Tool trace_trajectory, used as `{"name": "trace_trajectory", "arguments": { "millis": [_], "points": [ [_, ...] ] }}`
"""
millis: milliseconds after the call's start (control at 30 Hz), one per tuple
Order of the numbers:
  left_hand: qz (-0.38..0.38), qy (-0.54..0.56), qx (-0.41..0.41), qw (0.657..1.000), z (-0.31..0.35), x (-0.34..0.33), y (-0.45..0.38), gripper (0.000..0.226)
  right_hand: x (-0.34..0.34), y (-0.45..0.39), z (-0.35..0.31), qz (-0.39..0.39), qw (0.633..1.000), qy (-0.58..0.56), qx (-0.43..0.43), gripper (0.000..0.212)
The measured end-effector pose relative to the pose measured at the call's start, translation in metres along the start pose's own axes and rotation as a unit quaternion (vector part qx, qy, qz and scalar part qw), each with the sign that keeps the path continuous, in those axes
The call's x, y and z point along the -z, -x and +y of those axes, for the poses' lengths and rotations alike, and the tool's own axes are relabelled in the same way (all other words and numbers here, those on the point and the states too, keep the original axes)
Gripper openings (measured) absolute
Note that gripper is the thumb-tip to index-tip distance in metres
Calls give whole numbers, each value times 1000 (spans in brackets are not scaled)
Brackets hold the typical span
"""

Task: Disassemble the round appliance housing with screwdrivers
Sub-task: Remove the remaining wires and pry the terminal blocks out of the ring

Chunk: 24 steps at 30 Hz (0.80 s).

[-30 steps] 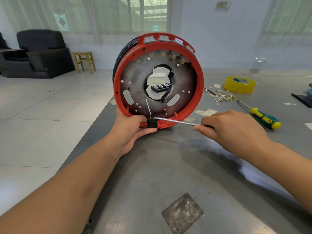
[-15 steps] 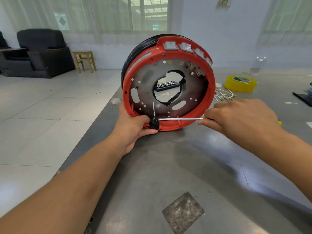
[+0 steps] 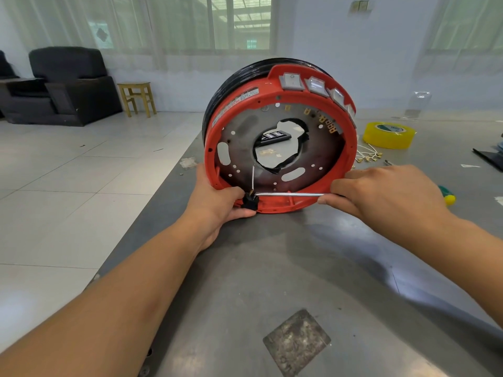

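On the grey metal bench (image 3: 272,281) the round red plastic housing (image 3: 280,142) stands on edge, the left hand (image 3: 217,205) gripping its lower rim while the right hand (image 3: 381,191) holds a steel-shafted screwdriver (image 3: 288,194), its tip at a small black part (image 3: 250,204).

Room, daylight. Large windows (image 3: 217,23) across the top of the frame behind sheer white curtains (image 3: 68,25); green-tinted panes show through at upper centre. Pale wall (image 3: 326,50) at upper right with a small switch plate (image 3: 360,6). Floor (image 3: 81,172) of large light tiles, glossy, filling the left side. Dark armchair (image 3: 68,85) at upper left against the wall; small yellow wooden stool (image 3: 137,97) just beside it. Grey metal surface (image 3: 272,268) with soft window glare.
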<state>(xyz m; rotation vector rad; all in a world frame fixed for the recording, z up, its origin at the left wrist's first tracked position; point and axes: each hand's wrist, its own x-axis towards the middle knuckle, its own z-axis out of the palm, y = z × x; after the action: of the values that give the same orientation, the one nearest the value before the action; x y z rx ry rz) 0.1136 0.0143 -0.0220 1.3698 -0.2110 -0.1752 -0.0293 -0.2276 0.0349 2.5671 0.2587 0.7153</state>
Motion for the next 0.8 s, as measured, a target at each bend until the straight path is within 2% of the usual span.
{"name": "trace_trajectory", "arguments": {
  "millis": [167, 533, 800],
  "points": [
    [-18, 3, 5, 1000, 0, 3, -1, 67, -1, 0, -1, -3, 1000, -3, -9, 70],
    [-4, 18, 25, 1000, 1, 3, -1, 61, -4, -2, -4, -23, 999, -30, -32, 59],
    [-21, 11, 26, 999, 2, 2, -1, 59, -8, -2, -8, -29, 998, -36, -44, 67]
  ]
}}
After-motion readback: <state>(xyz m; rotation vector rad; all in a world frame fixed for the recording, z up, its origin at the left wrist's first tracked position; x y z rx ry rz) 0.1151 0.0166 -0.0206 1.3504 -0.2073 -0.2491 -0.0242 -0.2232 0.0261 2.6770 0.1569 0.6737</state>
